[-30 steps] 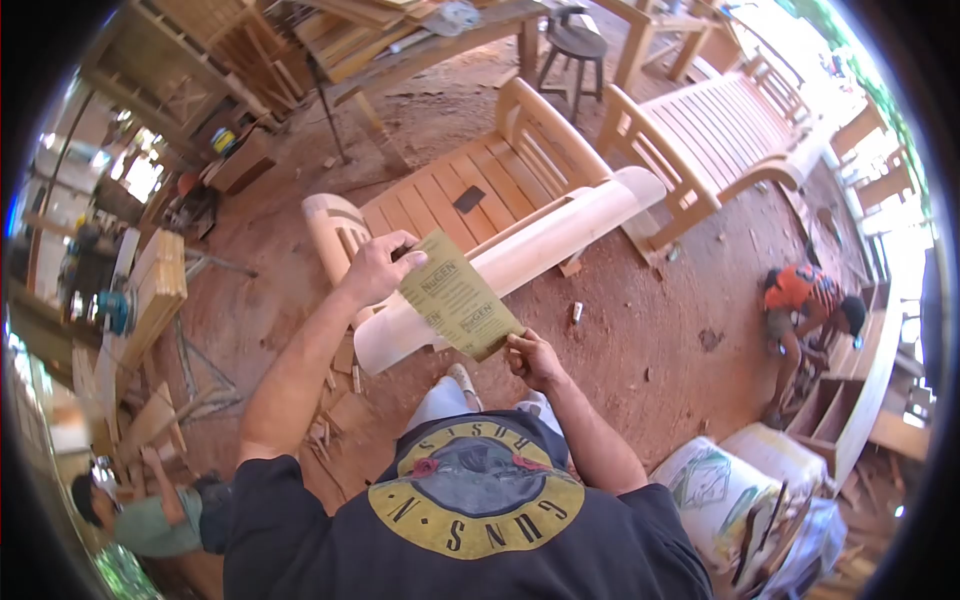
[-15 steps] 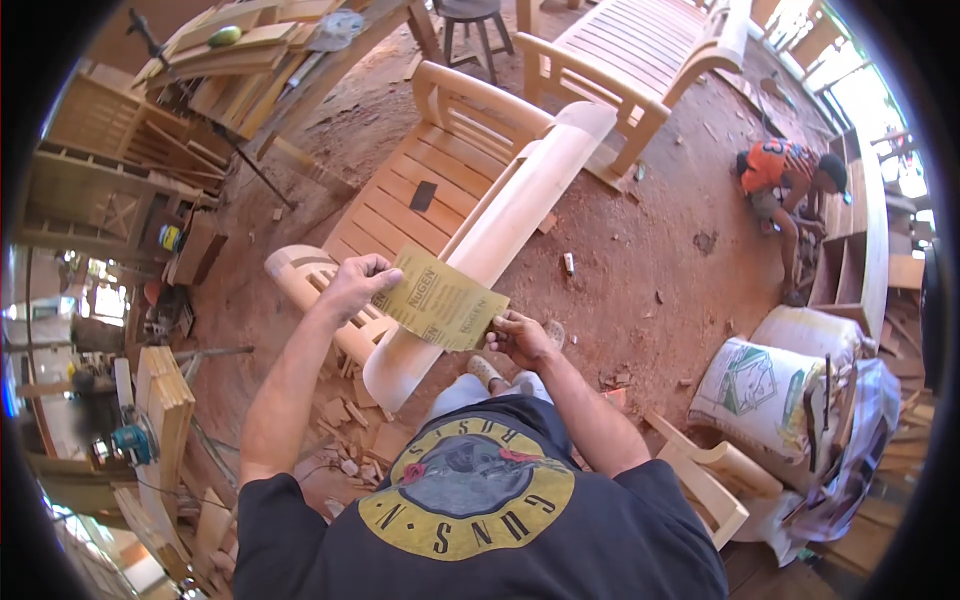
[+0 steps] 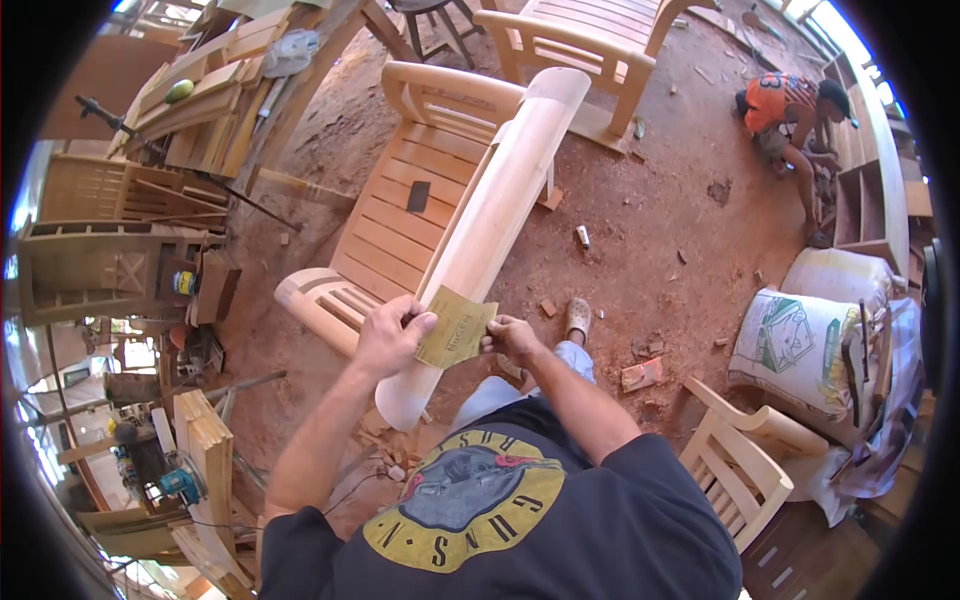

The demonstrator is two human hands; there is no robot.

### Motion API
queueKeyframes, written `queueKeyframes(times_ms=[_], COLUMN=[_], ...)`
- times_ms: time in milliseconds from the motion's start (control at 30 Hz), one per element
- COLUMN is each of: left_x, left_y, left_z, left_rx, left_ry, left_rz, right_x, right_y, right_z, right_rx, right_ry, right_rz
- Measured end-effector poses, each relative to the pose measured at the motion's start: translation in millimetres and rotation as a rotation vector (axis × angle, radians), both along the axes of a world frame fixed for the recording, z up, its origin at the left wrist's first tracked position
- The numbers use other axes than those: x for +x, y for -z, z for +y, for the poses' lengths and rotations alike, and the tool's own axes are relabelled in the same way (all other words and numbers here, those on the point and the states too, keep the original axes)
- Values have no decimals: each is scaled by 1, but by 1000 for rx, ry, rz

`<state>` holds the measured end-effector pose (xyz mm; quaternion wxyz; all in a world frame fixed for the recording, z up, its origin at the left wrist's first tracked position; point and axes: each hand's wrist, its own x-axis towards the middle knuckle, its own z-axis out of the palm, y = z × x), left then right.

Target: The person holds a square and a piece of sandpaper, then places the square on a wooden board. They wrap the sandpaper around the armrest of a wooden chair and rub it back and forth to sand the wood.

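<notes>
I hold a yellow-green sheet of sandpaper (image 3: pixel 456 327) between both hands, folded smaller than before. My left hand (image 3: pixel 392 335) pinches its left edge and my right hand (image 3: pixel 511 337) grips its right edge. The sheet hangs just above the near end of the rounded top rail (image 3: pixel 490 215) of a pale wooden bench (image 3: pixel 400 215) that stands in front of me on the red earth floor. A dark sanding block (image 3: pixel 418 196) lies on the bench's slatted seat.
A person in an orange shirt (image 3: pixel 785 105) crouches at the upper right by a wooden shelf unit (image 3: pixel 862 205). White sacks (image 3: pixel 805 335) and a small chair (image 3: pixel 740 470) stand at the right. Stacked planks (image 3: pixel 205 455) and a workbench (image 3: pixel 225 90) fill the left.
The sandpaper has been folded into a smaller piece and my hands have come closer together. The view has swung, so the bench now runs straight away from me.
</notes>
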<state>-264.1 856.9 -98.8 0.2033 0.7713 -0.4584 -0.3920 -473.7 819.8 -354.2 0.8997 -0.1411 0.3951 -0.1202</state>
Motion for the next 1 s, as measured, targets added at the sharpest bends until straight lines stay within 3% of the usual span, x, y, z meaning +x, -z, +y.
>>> queueKeyframes(times_ms=[67,133,233,367,433,567,600,667,733,800,833,900,967,1000], left_x=[-1,48,85,13,19,71,70,60,7,-5,10,48,63,66], left_y=[4,29,26,21,30,41,40,34,23,12,18,41,37,32], left_z=[-1,6,-1,0,2,-10,-15,-22,-18,-11,-9,-11,-24,-27], left_rx=[-37,-209,-31,-50,-126,-198,-141,-22,-104,-112,-189,-348,-196,-115], left_ry=[-35,-96,-222,-14,-45,-267,-233,-163,-78,-99,-103,-118,-241,-296], left_rz=[-94,-288,-254,-59,-57,-337,-312,-261,-205,-121,-229,-438,-396,-378], right_x=[7,9,4,1,2,2,1,2,3,6,7,3,3,1], right_y=[-9,-64,-95,-26,-11,-83,-94,-69,-11,-7,-4,-63,-102,-95], right_z=[1,-2,-3,-1,1,-6,-6,-2,-1,-6,-4,-13,-17,-15], right_rx=[49,60,-36,22,60,8,-21,1,12,30,46,33,-34,-38], right_ry=[89,130,104,114,112,110,99,133,145,132,123,136,123,142], right_rz=[-133,-285,-377,-170,-218,-356,-402,-322,-253,-231,-216,-343,-435,-434])
